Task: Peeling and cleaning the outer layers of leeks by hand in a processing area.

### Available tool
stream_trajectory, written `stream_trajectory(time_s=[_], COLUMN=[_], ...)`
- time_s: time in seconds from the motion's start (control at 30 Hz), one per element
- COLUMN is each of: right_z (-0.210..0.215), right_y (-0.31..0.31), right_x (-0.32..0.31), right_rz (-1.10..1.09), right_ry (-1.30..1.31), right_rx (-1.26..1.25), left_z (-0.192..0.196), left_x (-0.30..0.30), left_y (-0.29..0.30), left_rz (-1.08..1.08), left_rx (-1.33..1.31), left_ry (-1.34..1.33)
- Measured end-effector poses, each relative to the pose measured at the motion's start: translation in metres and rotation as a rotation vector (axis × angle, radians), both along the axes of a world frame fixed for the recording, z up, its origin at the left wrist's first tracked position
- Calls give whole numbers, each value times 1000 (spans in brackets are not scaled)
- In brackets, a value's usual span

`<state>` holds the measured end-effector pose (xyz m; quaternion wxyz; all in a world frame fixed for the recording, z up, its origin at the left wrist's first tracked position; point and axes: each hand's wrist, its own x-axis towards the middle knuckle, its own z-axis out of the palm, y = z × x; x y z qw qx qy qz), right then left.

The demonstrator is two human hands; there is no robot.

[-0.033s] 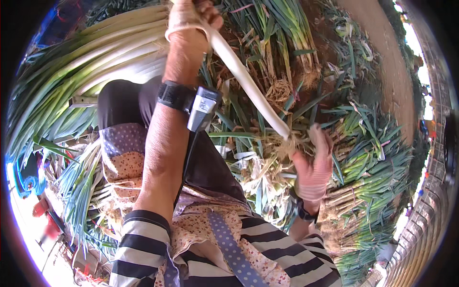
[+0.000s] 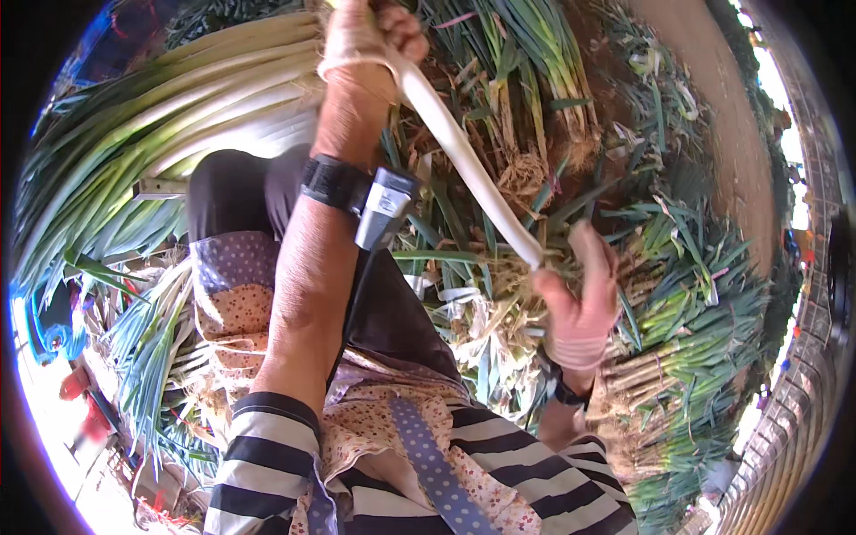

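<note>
The long white peeled leek stalk (image 2: 464, 160) runs taut between both hands: left hand (image 2: 361, 40) clamped on its upper end, right hand (image 2: 580, 308) pinching the root end just above the lap. It looks firm yet snappable and probably slick, so best gripped near both ends. Heaped green-topped leeks (image 2: 704, 339) lie beyond the right hand. Nothing differs from the earlier frame.

No visible change between frames

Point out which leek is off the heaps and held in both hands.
The long white leek stalk, held between left hand and right hand; all others lie piled.
</note>
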<state>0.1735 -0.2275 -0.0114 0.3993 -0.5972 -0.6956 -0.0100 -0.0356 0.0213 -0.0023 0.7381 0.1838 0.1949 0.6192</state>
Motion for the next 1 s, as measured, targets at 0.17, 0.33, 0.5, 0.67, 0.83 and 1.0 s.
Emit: stream_trajectory(time_s=[0.17, 0.33, 0.5, 0.67, 0.83, 1.0], right_z=[-32, -122, -201, -106, -51, -38], right_y=[50, -32, -166, -75, 47, 124], right_x=[-55, -43, 64, 67, -30, -61], right_rz=[-79, -363, -351, -128, 119, 340], right_ry=[-207, 51, 61, 14, -99, 106], right_rx=[-295, -453, -1666, -524, -121, -36], left_z=[5, 4, 14, 20, 32, 89], left_x=[22, 32, 17, -2, -22, -83], left_y=[-31, -44, -29, -28, -27, -6], left_rz=[-226, -258, -174, -88, 52, 351], left_rx=[-17, -35, 93, 83, 167, 423], left_ry=[-177, -68, -34, -55, -87, -21])
